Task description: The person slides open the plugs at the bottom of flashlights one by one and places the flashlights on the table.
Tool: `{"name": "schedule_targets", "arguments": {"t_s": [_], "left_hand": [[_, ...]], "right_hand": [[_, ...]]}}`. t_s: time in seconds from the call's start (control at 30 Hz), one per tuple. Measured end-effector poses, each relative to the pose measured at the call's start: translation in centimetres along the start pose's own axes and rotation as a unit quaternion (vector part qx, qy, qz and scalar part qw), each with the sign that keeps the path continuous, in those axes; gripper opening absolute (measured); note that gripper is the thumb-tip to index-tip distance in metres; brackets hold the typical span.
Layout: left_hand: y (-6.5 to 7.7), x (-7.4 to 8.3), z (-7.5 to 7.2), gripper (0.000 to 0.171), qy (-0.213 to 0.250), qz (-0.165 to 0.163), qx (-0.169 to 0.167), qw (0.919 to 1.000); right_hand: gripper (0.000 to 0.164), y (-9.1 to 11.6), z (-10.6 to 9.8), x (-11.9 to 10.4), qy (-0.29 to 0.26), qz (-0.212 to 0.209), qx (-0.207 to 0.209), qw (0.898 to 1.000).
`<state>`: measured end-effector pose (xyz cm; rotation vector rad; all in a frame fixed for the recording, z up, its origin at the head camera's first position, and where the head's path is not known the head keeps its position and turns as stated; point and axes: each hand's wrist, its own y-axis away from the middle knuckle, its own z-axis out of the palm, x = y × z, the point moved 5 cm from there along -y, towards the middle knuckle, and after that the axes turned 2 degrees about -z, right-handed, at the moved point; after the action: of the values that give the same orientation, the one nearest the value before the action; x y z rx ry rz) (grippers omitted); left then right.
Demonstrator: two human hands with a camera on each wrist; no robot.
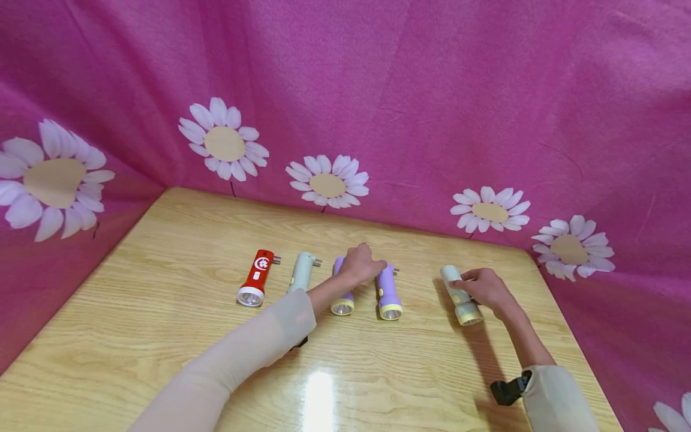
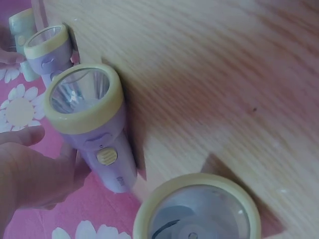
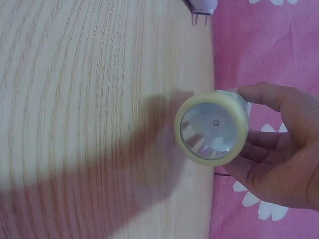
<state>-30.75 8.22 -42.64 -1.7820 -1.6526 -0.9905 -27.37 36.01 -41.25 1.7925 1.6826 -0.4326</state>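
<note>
My left hand (image 1: 360, 264) is over the tail end of a purple flashlight (image 2: 112, 162) with a yellow rim. In the left wrist view its fingers reach behind the body, fingertips hidden, and its thumb sticks out apart; I cannot tell whether they grip it. Just right of that hand lies a second purple flashlight (image 1: 386, 291), its plug prongs folded out. Farther right, my right hand (image 1: 488, 289) holds a mint-green flashlight (image 1: 456, 295) by its body, thumb and fingers on opposite sides. Its lens (image 3: 209, 130) faces the right wrist camera.
To the left lie a red flashlight (image 1: 257, 279) with a white rim and another mint-green flashlight (image 1: 302, 273) partly behind my left sleeve, both with prongs out. The wooden table (image 1: 421, 372) meets a pink daisy-print cloth (image 1: 405, 120) at the back and sides.
</note>
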Motion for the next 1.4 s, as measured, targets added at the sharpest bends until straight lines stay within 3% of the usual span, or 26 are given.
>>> {"name": "schedule_targets", "arguments": {"t_s": [0.23, 0.37, 0.77, 1.07, 1.4], "left_hand": [[0.2, 0.8, -0.7, 0.045, 0.029, 0.008, 0.018, 0.9994], [0.3, 1.4, -0.6, 0.045, 0.049, 0.003, 0.02, 0.9986], [1.3, 3.7, 0.4, 0.046, 0.103, 0.001, -0.018, 0.9945], [1.6, 4.3, 1.3, 0.046, 0.215, -0.034, -0.044, 0.9751], [1.6, 4.7, 2.0, 0.043, 0.251, -0.048, -0.047, 0.9656]], "right_hand": [[0.052, 0.0, 0.2, -0.6, -0.011, -0.005, 0.001, 1.0], [0.053, 0.2, 0.2, -1.1, -0.015, -0.011, 0.007, 1.0], [0.052, 0.4, 0.5, -3.0, -0.028, -0.03, 0.04, 0.998], [0.054, 0.9, 0.9, -4.2, -0.045, -0.025, 0.046, 0.998], [0.054, 1.1, 1.1, -5.0, -0.052, -0.027, 0.064, 0.996]]}}
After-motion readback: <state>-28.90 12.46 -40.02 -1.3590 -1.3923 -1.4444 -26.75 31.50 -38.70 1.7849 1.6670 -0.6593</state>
